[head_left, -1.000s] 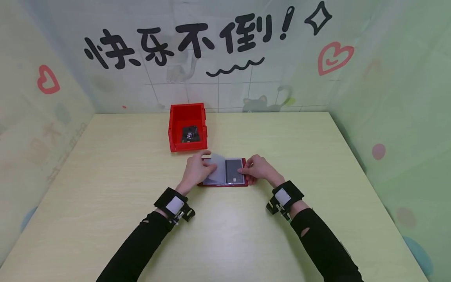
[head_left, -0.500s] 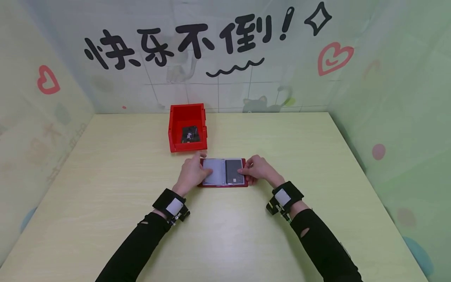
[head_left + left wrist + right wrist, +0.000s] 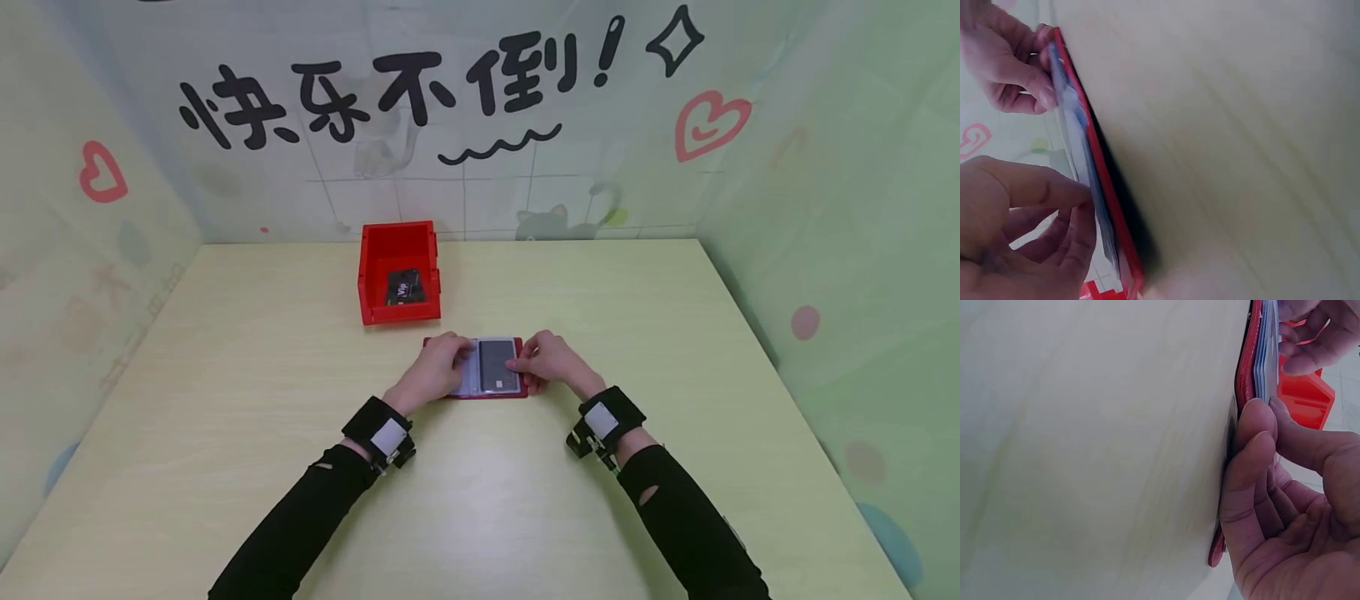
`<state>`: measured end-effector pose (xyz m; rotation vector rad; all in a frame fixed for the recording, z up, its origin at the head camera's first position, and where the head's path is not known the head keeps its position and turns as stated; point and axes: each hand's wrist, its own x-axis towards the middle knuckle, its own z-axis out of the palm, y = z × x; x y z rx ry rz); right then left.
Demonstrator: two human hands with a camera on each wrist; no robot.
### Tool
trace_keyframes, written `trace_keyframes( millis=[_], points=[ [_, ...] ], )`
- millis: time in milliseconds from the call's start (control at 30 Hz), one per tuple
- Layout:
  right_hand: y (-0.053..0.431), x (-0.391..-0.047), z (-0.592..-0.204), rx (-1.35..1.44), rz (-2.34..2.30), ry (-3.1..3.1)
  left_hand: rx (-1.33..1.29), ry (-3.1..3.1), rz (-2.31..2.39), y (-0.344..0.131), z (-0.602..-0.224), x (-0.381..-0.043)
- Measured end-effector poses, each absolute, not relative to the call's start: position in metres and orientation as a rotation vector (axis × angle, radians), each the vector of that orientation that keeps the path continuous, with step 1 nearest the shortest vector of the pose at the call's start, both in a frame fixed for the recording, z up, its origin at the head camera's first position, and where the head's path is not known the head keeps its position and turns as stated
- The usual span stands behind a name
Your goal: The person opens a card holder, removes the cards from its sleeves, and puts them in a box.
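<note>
Card holder (image 3: 1104, 164) was pinched by right hand (image 3: 555, 358); left hand (image 3: 432, 369) couldn't be told. Pages (image 3: 1263, 353) probably being leafed, gentle separating kinda needed next.

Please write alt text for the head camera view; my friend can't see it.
A person's right hand pinches the right edge of an open red card holder, thumb overlapping a dark card, while the left hand is over its left page. Beyond it on the pale table, a red bin holds a black card reading Vip.
</note>
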<state>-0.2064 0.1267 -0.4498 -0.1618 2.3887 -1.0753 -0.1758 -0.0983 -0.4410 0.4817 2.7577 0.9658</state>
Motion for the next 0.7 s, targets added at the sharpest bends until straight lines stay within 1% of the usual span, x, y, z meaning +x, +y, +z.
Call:
trace_keyframes(
  millis=[167,467,700],
  points=[
    [0.126,-0.207,-0.449,-0.149,-1.067,2.381,0.414,2.741,1.042,-0.091,-0.443,-0.184],
    [0.125,-0.208,-0.448,-0.139,-1.072,2.367,0.172,2.699,1.028,-0.08,-0.444,-0.191],
    [0.125,-0.209,-0.449,-0.123,-1.068,2.375,0.107,2.679,0.983,-0.073,-0.443,-0.193]
  ],
)
